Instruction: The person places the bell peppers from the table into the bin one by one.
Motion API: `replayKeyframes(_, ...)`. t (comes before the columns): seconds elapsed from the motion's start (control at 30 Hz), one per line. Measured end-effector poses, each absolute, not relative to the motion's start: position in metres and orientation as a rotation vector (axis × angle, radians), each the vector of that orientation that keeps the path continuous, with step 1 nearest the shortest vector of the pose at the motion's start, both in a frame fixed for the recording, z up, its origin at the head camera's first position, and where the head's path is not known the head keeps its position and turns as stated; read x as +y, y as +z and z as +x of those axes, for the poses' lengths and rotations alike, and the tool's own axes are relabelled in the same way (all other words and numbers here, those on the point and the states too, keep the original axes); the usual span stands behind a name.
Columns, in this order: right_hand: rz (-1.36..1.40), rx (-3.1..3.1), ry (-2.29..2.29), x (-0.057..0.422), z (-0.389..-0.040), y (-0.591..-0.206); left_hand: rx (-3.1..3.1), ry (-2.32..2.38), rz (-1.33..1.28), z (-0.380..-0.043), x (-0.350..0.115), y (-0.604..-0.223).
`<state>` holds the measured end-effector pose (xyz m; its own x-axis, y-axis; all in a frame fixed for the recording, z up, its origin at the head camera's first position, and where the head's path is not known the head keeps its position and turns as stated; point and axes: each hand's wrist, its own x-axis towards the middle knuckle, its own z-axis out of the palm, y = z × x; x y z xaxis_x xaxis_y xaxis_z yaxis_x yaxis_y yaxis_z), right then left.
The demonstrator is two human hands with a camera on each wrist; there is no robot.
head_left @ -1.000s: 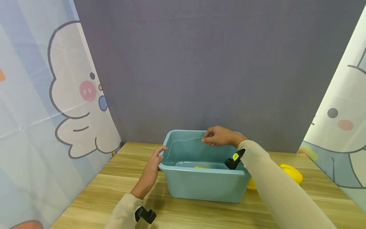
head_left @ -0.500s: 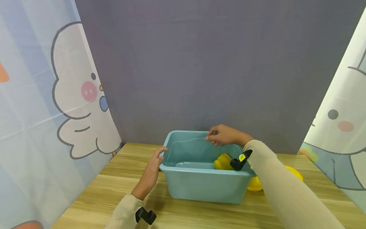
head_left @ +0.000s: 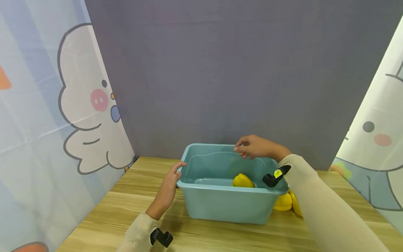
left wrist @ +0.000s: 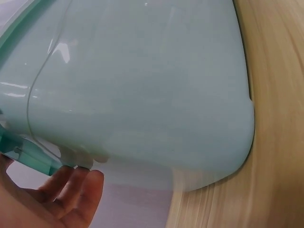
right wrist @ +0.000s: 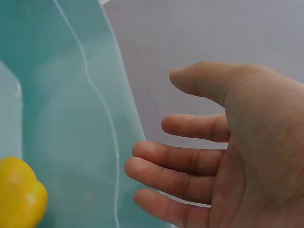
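Note:
A light blue plastic tub (head_left: 225, 205) stands upright on the wooden table. My left hand (head_left: 168, 185) holds its left rim, thumb over the top edge; in the left wrist view the fingers (left wrist: 90, 194) curl in under the rim. Inside the tub, toward the front right, lies a yellow bell pepper (head_left: 243, 180), its lower part hidden by the front wall. Over the back rim hovers my right hand (head_left: 259, 146), nothing in it. The right wrist view shows its fingers (right wrist: 175, 183) relaxed and apart, with the pepper (right wrist: 21, 194) at lower left.
More yellow bell peppers (head_left: 283, 202) lie on the table (head_left: 151, 175) beside the tub's right end, partly covered by the right sleeve (head_left: 318, 196). A grey panel (head_left: 220, 70) rises right behind the tub. Cartoon-printed cloth (head_left: 34, 147) hangs at both sides.
The pepper in the tub, barely visible a second ago, has come into full view and shifted slightly left. My right hand has moved right and a little up. The left hand keeps its hold.

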<state>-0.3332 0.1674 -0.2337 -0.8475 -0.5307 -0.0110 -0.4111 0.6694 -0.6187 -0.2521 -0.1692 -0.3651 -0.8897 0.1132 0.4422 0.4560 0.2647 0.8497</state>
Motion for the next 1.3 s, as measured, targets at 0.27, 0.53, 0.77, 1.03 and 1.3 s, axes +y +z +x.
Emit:
replayKeyframes(0.27, -0.901, 2.791, -0.784, 0.177, -0.301, -0.224, -2.254, -1.643, -0.529, -0.252, -0.171, -0.367)
replayKeyframes(0.53, -0.930, 2.824, -0.766, 0.192, -0.285, -0.228, -2.227, -1.665, -0.542, -0.255, -0.171, -0.367)
replayKeyframes(0.77, -0.934, 2.852, -0.865, 0.211, -0.272, -0.233, -2.211, -1.703, -0.558, -0.255, -0.170, -0.370)
replayKeyframes(1.03, -0.948, 2.985, -0.830, 0.224, -0.255, -0.237, -2.220, -1.687, -0.542, -0.253, -0.169, -0.368)
replayKeyframes(1.3, -0.980, 3.138, -0.811, 0.236, -0.246, -0.248, -2.237, -1.647, -0.547, -0.251, -0.171, -0.368)
